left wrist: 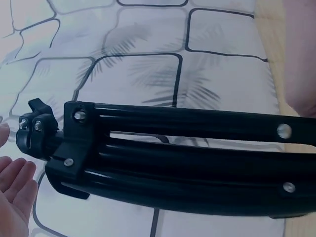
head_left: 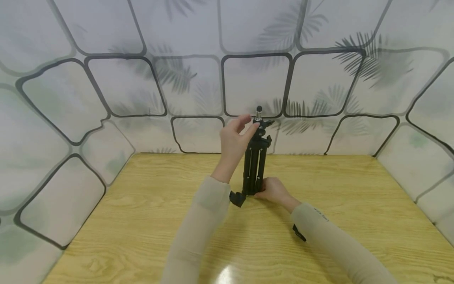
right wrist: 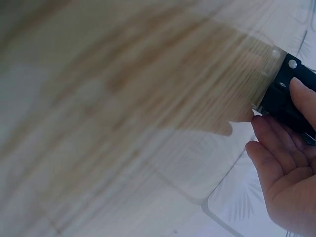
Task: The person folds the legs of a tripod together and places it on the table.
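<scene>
A black folded light stand (head_left: pixel 254 163) stands upright over the table, with a silver stud and black tip at its top. My right hand (head_left: pixel 274 191) grips the bottom of its folded legs; in the right wrist view the thumb lies on one side and the fingers (right wrist: pixel 276 153) curl under the other. My left hand (head_left: pixel 235 136) is beside the top collar, fingers loosely bent, thumb overlapping the collar in the head view. In the left wrist view, the left fingers (left wrist: pixel 17 182) are spread next to the collar's clamp lever (left wrist: pixel 38 106), holding nothing.
On the wooden table (head_left: pixel 142 221), a small black angular piece (head_left: pixel 237 198) lies left of the stand's foot. Another black piece (head_left: pixel 299 232) is partly hidden by the right sleeve. A patterned backdrop (head_left: pixel 191 86) rises behind and on both sides.
</scene>
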The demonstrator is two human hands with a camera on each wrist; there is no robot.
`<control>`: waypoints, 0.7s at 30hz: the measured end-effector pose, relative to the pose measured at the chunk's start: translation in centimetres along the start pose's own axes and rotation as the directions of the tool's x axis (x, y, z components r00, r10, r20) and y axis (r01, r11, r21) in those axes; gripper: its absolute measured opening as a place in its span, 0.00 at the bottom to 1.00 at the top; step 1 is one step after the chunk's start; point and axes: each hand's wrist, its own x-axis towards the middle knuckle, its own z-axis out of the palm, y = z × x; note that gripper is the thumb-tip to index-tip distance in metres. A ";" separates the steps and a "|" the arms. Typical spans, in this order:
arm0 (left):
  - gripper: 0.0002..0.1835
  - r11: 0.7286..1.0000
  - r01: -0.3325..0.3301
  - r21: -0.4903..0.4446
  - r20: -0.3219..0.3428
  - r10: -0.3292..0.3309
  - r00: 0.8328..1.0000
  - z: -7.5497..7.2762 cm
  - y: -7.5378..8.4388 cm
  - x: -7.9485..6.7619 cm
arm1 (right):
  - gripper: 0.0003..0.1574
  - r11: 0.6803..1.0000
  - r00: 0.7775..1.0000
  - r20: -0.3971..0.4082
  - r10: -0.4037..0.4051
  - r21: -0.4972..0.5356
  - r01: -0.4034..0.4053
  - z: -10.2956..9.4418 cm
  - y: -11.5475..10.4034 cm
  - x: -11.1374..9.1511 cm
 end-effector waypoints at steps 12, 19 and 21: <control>0.16 1.000 -0.007 -0.012 0.068 0.008 0.998 1.2 -0.9 2.5 | 0.12 1.000 1.000 -0.002 0.005 0.011 -0.005 0.1 0.0 0.0; 0.16 0.999 0.023 -0.023 0.079 -0.022 0.997 0.7 0.1 2.6 | 0.12 1.000 1.000 -0.016 -0.026 0.007 0.026 -0.2 0.2 0.1; 0.16 0.999 0.020 -0.039 0.076 -0.017 0.997 0.3 0.1 2.4 | 0.12 0.999 0.999 -0.021 -0.043 -0.006 0.043 -0.3 0.7 0.0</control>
